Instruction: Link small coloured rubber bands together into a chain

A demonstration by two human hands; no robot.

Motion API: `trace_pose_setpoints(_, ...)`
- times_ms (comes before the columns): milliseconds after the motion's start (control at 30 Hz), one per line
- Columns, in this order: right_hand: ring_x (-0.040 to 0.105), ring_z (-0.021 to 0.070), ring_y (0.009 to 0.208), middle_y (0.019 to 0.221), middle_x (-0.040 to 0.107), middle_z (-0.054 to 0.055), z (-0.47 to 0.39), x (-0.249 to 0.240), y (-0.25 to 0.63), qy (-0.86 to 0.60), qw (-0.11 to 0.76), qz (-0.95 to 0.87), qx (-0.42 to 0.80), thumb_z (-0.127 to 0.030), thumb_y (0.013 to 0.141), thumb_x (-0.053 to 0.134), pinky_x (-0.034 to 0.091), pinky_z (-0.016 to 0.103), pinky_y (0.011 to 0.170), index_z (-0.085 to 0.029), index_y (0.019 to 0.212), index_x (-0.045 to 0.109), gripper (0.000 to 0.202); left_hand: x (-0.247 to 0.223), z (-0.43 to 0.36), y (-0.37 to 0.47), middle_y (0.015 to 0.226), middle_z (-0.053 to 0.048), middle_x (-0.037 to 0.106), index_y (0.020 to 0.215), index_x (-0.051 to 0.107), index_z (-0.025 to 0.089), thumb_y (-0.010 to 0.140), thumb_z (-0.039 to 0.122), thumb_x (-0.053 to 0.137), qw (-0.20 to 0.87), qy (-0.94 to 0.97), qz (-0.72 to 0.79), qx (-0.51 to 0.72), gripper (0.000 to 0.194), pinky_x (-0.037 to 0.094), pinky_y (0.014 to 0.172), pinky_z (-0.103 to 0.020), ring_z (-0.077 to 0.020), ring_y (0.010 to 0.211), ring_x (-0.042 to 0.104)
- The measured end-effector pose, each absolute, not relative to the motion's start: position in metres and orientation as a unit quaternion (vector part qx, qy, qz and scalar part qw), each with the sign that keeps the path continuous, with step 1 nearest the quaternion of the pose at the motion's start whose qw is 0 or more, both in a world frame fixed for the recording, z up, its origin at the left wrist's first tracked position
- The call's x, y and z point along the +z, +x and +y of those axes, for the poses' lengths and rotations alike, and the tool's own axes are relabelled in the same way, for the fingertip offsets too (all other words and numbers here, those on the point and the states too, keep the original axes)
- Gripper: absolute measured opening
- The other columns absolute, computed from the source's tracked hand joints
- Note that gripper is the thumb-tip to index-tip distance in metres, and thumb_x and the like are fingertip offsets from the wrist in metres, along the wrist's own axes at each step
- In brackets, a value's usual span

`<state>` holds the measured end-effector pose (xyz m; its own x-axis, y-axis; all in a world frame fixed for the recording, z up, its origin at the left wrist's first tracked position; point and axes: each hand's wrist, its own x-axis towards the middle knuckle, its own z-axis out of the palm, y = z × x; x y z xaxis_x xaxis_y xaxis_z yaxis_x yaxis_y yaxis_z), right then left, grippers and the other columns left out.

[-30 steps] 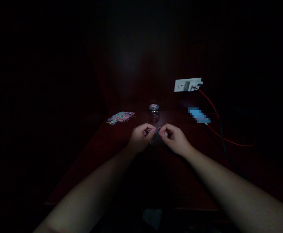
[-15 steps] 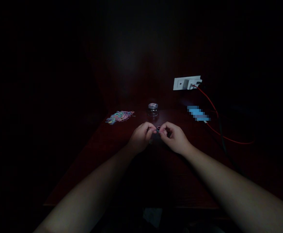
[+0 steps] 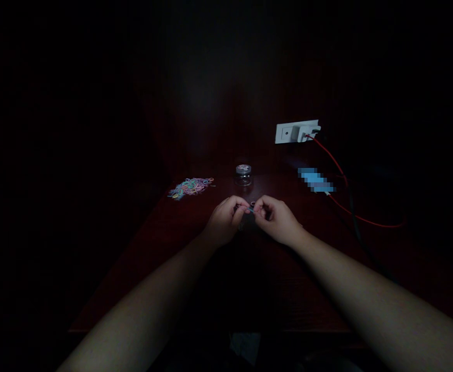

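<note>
My left hand and my right hand meet over the middle of the dark red table, each in a pinch. Between their fingertips runs a small blue rubber band, gripped at both ends. Just behind the fingers lies a small pale loop, partly hidden. A faint small object by my left thumb is too dim to name. To the left is a loose pile of colourful rubber bands. A small clear round jar with a patterned top stands beyond my hands.
A white wall socket holds a plug with a red cable. The cable runs down to a blurred-out blue device on the right of the table. A dark cord hangs nearby. The surroundings are very dark.
The blue band shows a little more clearly between the fingertips, and the right fingers have shifted slightly. The whole view has moved a little; both hands keep their pinch.
</note>
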<state>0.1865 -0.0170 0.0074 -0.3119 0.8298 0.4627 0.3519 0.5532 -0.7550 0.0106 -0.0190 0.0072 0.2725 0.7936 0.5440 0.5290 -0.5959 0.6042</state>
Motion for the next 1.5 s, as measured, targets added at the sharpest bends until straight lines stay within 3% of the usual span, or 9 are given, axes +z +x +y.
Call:
trace_pose_setpoints(433, 0.041, 0.0084, 0.050, 0.057, 0.047, -0.004, -0.0168, 0.0065, 0.1855, -0.392, 0.436, -0.768, 0.258, -0.017, 0.074, 0.055, 0.032, 0.021, 0.047, -0.018, 0.073, 0.052, 0.003, 0.0031, -0.0175, 0.0070, 0.081, -0.002, 0.068, 0.090, 0.062, 0.018, 0.090, 0.030, 0.049, 0.174, 0.769, 0.435, 0.434, 0.017, 0.044, 0.060, -0.023, -0.0124, 0.066, 0.058)
trace_pose_setpoints(1500, 0.041, 0.0085, 0.051, 0.059, 0.049, -0.003, -0.0202, 0.0095, 0.1836, -0.380, 0.440, -0.776, 0.245, -0.017, 0.078, 0.053, 0.033, 0.022, 0.050, -0.017, 0.075, 0.054, 0.003, 0.0054, -0.0196, 0.0059, 0.073, 0.000, 0.061, 0.083, 0.057, 0.017, 0.091, 0.036, 0.046, 0.229, 0.754, 0.446, 0.423, 0.023, 0.041, 0.058, -0.022, -0.0117, 0.064, 0.054)
